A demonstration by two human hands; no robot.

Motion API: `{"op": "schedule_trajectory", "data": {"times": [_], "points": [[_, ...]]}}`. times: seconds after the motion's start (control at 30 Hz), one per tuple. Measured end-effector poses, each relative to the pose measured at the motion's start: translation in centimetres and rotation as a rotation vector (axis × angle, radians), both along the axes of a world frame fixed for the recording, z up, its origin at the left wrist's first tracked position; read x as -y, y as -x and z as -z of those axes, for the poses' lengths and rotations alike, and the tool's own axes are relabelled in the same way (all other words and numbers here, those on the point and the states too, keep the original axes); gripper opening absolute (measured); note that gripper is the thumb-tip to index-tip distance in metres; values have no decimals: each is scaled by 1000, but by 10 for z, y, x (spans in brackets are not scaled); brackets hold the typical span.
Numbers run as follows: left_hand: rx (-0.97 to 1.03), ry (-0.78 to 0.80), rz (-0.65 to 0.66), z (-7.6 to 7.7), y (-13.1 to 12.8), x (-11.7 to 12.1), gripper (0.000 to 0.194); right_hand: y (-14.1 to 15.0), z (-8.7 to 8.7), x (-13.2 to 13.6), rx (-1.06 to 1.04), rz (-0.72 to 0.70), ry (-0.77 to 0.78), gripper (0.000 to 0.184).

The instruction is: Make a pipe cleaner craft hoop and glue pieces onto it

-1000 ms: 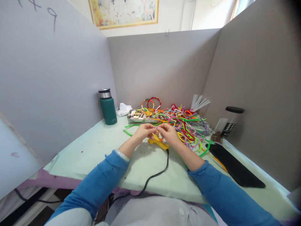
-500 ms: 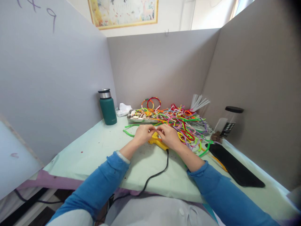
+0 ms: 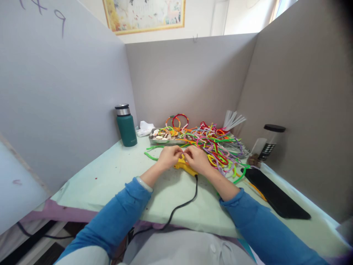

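Observation:
My left hand [image 3: 168, 156] and my right hand [image 3: 198, 158] meet fingertip to fingertip over the table, both pinched on a small pale piece that I cannot make out. Just beneath them lies a yellow glue gun [image 3: 185, 167] with a black cord [image 3: 182, 204] trailing toward me. Behind the hands spreads a heap of coloured pipe cleaners [image 3: 217, 145]. A green pipe cleaner [image 3: 150, 155] lies to the left of my left hand.
A metal tray [image 3: 165, 140] of shells stands at the back, with a green flask [image 3: 126, 125] and crumpled tissue [image 3: 145, 127] to its left. A black-lidded jar [image 3: 268, 143] and a flat black object [image 3: 275, 198] sit on the right. Grey partitions enclose the table.
Both hands have lowered slightly toward the glue gun and drawn closer together. Nothing else has moved.

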State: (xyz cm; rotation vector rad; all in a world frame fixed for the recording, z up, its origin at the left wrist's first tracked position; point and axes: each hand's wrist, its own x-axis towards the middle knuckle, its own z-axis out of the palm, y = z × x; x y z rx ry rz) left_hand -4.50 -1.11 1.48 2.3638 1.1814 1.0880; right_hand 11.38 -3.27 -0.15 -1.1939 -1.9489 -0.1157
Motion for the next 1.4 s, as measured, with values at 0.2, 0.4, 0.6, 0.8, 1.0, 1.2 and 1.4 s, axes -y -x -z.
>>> {"op": "schedule_trajectory", "data": {"times": [0.2,0.4,0.6,0.8,1.0,1.2,1.4], "points": [[362,457,190,3,-5,-5,12,4,-1,0,-237,-68,44,13],[539,618,268,0,-4,-1,23,7,3,-6,-552,-213,231,15],[588,577,265,-4,-4,1,27,13,-3,-1,-770,-265,346,20],[620,552,307,-3,-7,3,25,17,-1,2,-955,-355,450,23],[469,384,205,2,-8,-5,20,15,-1,-2,-899,-292,455,25],[206,236,92,5,-4,-5,13,8,2,-7,-541,-142,254,19],[-161,-107,-89,1,-1,2,13,2,0,2,-66,9,-20,13]]}}
